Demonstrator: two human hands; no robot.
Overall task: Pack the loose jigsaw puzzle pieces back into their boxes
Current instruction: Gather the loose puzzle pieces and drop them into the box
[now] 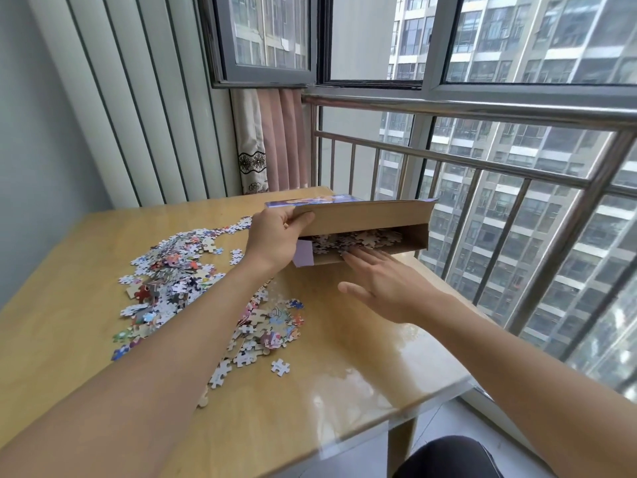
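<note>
Gripping box [365,219], left hand [275,236]; right hand [382,284] flat.

Puzzle box [365,215] at far right of tabletop [344,357], pieces inside it, loose pieces [172,270] spread left and centre, single piece [280,367] nearer, railing [482,167] behind and right of tabletop

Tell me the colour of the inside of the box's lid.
Plain brown cardboard lid, best seen in the head view; the box's outside is printed purple-blue.
</note>
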